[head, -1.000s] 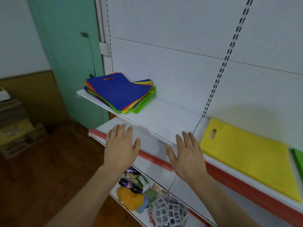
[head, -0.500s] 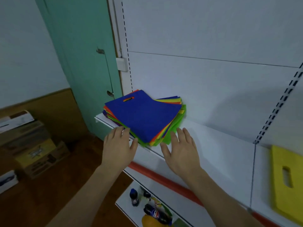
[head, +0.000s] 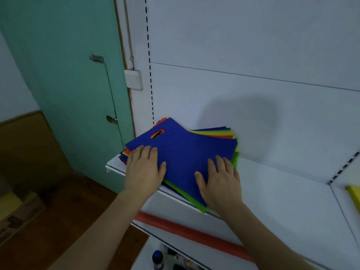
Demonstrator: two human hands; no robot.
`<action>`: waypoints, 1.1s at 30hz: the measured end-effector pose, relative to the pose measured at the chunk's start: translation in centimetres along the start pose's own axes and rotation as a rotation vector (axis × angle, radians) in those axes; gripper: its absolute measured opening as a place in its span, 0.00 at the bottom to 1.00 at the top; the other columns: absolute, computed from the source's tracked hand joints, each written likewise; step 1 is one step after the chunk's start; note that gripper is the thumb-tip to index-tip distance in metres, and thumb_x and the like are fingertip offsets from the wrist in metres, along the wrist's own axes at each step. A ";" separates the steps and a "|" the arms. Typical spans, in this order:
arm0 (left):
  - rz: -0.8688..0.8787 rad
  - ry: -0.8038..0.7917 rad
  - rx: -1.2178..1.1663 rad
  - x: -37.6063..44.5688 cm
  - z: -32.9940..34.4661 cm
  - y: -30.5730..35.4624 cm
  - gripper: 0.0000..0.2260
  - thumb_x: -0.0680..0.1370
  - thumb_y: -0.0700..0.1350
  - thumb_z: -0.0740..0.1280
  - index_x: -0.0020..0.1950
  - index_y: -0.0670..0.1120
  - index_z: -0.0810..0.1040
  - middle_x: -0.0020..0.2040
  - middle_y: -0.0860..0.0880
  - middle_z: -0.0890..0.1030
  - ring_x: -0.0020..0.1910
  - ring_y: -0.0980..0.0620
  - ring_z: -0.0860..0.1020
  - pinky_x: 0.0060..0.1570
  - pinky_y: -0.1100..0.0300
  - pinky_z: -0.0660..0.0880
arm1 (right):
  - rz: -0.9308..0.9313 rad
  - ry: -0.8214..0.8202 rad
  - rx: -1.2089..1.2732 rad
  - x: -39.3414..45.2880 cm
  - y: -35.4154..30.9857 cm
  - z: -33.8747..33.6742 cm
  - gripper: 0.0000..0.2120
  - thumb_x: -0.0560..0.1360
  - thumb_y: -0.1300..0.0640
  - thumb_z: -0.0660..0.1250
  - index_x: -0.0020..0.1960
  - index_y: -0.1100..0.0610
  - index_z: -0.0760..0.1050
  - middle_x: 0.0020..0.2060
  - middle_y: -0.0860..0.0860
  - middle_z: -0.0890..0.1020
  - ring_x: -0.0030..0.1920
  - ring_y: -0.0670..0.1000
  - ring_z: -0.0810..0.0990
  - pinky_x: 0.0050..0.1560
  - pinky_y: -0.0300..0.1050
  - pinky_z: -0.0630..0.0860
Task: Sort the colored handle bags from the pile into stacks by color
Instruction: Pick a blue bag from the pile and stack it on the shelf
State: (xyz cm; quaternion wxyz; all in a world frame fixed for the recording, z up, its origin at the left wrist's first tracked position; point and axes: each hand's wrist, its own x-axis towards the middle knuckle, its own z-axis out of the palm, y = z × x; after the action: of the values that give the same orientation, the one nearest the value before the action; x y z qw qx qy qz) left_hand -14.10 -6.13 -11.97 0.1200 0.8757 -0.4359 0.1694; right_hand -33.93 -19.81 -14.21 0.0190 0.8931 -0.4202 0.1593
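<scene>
**Bags under both your palms**

Bags lie in one mixed pile (head: 196, 141) at the left end of a white shelf (head: 272, 191), pushed back close to the white back panel. A blue bag (head: 183, 152) sits on top, its handle slot (head: 157, 134) at the far left corner, beyond your left fingertips. Orange, yellow and green edges fan out from beneath it; a green bag (head: 187, 195) sticks out past the shelf's front lip, between your two wrists.

Your left hand (head: 145, 168) rests flat on the near left corner of the blue bag, fingers straight and together, thumb spread toward the middle; nothing is grasped. An orange edge (head: 127, 152) shows just left of those fingers. Your right hand (head: 220, 180) lies flat on the near right part of the same bag, fingers straight and slightly spread, thumb pointing left, also holding nothing. Green edges show just past its fingertips on the right.

Well to the right of your right hand, a yellow bag (head: 353, 193) lies at the picture's edge in the next shelf section. Below your wrists runs a red strip (head: 191, 233) along a lower shelf, with a dark bottle (head: 157, 259) beneath it. Left of your left hand stands a teal door (head: 68, 75), and lower left some cardboard boxes (head: 17, 213) sit on a brown floor.
</scene>
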 end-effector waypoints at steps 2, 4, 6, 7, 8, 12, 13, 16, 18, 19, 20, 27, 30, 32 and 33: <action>0.048 0.018 0.015 2.0 0.5 -1.7 0.30 0.82 0.61 0.60 0.76 0.43 0.71 0.73 0.42 0.74 0.74 0.41 0.68 0.75 0.42 0.65 | 0.081 -0.022 -0.036 0.2 -1.1 0.5 0.41 0.80 0.30 0.43 0.79 0.55 0.68 0.79 0.56 0.68 0.78 0.61 0.64 0.76 0.60 0.65; 0.054 -0.011 0.036 3.6 1.2 -3.0 0.34 0.81 0.64 0.59 0.78 0.41 0.68 0.75 0.41 0.71 0.75 0.39 0.66 0.76 0.41 0.63 | 0.134 -0.050 -0.036 0.2 -1.4 1.1 0.40 0.80 0.30 0.43 0.79 0.55 0.68 0.78 0.56 0.68 0.78 0.60 0.64 0.75 0.60 0.67; 0.052 -0.065 0.059 4.4 2.0 -3.9 0.41 0.80 0.69 0.55 0.81 0.40 0.63 0.79 0.40 0.65 0.78 0.38 0.61 0.78 0.39 0.59 | 0.159 -0.043 -0.013 -0.1 -1.4 1.9 0.40 0.80 0.31 0.42 0.79 0.56 0.68 0.79 0.56 0.68 0.79 0.60 0.63 0.75 0.60 0.68; 0.055 -0.085 0.069 4.5 2.4 -4.0 0.42 0.79 0.71 0.53 0.81 0.40 0.62 0.80 0.40 0.63 0.79 0.38 0.60 0.78 0.38 0.58 | 0.167 -0.036 -0.009 -0.2 -1.4 2.2 0.41 0.80 0.31 0.42 0.79 0.56 0.68 0.79 0.57 0.67 0.80 0.60 0.62 0.76 0.60 0.67; 0.065 -0.095 0.076 4.5 2.6 -4.1 0.42 0.79 0.71 0.52 0.81 0.40 0.63 0.81 0.40 0.63 0.80 0.38 0.59 0.78 0.36 0.56 | 0.176 -0.033 -0.006 -0.2 -1.5 2.3 0.41 0.80 0.31 0.41 0.80 0.57 0.67 0.79 0.57 0.67 0.80 0.60 0.62 0.76 0.60 0.67; 0.221 -0.020 0.094 3.6 2.7 -3.2 0.27 0.82 0.62 0.57 0.78 0.51 0.72 0.82 0.37 0.60 0.82 0.34 0.52 0.77 0.31 0.48 | 0.181 -0.103 -0.051 -0.3 -1.1 3.7 0.44 0.81 0.32 0.32 0.83 0.57 0.61 0.82 0.58 0.61 0.82 0.62 0.55 0.80 0.60 0.60; 0.262 -0.012 0.101 3.5 2.7 -3.0 0.26 0.82 0.61 0.59 0.79 0.53 0.70 0.82 0.35 0.58 0.82 0.33 0.50 0.77 0.31 0.47 | 0.163 -0.132 -0.073 -0.4 -0.8 4.3 0.45 0.80 0.32 0.27 0.84 0.55 0.58 0.83 0.58 0.58 0.83 0.62 0.52 0.80 0.61 0.57; 0.285 -0.035 0.115 3.3 2.5 -2.3 0.30 0.83 0.60 0.58 0.84 0.55 0.58 0.82 0.33 0.57 0.82 0.32 0.49 0.77 0.32 0.44 | 0.177 -0.123 -0.030 -0.3 -0.4 4.6 0.44 0.80 0.30 0.28 0.85 0.54 0.55 0.84 0.57 0.56 0.84 0.62 0.50 0.81 0.62 0.55; 0.271 -0.051 0.101 3.1 2.5 -2.1 0.31 0.83 0.59 0.57 0.85 0.54 0.55 0.80 0.34 0.63 0.82 0.33 0.54 0.78 0.33 0.45 | 0.213 -0.077 0.025 -0.3 -0.8 3.9 0.40 0.82 0.31 0.37 0.84 0.54 0.57 0.83 0.56 0.57 0.83 0.60 0.53 0.81 0.63 0.57; 0.271 -0.057 0.089 3.1 2.6 -2.1 0.31 0.83 0.58 0.58 0.85 0.52 0.55 0.79 0.35 0.66 0.81 0.34 0.57 0.78 0.33 0.46 | 0.213 -0.071 0.029 -0.3 -1.0 3.7 0.39 0.82 0.31 0.38 0.84 0.54 0.57 0.83 0.56 0.57 0.83 0.60 0.54 0.81 0.63 0.57; 0.281 -0.058 0.070 3.1 2.6 -2.2 0.32 0.82 0.57 0.60 0.84 0.51 0.56 0.78 0.36 0.69 0.81 0.35 0.59 0.78 0.33 0.48 | 0.202 -0.081 0.016 -0.4 -1.1 3.7 0.40 0.82 0.31 0.37 0.84 0.54 0.57 0.84 0.56 0.56 0.83 0.60 0.53 0.81 0.63 0.56; 0.450 0.007 -0.276 2.9 2.1 -0.6 0.33 0.77 0.48 0.64 0.82 0.49 0.59 0.69 0.48 0.79 0.75 0.40 0.68 0.76 0.36 0.60 | 0.213 -0.064 0.060 -0.7 -1.0 2.9 0.43 0.81 0.28 0.37 0.82 0.55 0.62 0.82 0.56 0.61 0.83 0.59 0.55 0.82 0.57 0.56; 0.489 -0.015 -0.520 3.2 1.6 -0.2 0.31 0.80 0.51 0.64 0.82 0.52 0.60 0.74 0.48 0.71 0.76 0.43 0.66 0.73 0.42 0.68 | 0.323 0.030 0.177 -0.8 -0.6 2.2 0.37 0.79 0.29 0.50 0.76 0.52 0.72 0.80 0.58 0.64 0.80 0.60 0.59 0.79 0.59 0.63; 0.462 -0.054 -0.690 3.3 1.0 -0.2 0.30 0.81 0.64 0.64 0.80 0.54 0.66 0.77 0.50 0.65 0.78 0.50 0.64 0.75 0.51 0.68 | 0.449 0.076 0.226 -0.8 0.0 2.0 0.32 0.79 0.32 0.58 0.72 0.53 0.74 0.76 0.60 0.69 0.74 0.63 0.66 0.73 0.60 0.70; 0.426 -0.104 -0.773 3.5 0.7 -0.3 0.31 0.79 0.70 0.62 0.77 0.55 0.71 0.78 0.52 0.62 0.79 0.53 0.61 0.75 0.54 0.65 | 0.517 0.070 0.254 -0.8 0.3 1.8 0.30 0.79 0.34 0.61 0.72 0.53 0.74 0.72 0.60 0.72 0.70 0.64 0.70 0.69 0.60 0.72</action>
State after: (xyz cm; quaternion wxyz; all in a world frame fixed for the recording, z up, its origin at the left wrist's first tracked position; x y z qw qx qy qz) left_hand -11.78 -8.72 -11.28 0.3786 0.6645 -0.6436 -0.0294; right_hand -34.15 -19.70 -16.24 -0.1196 0.7457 -0.6096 0.2408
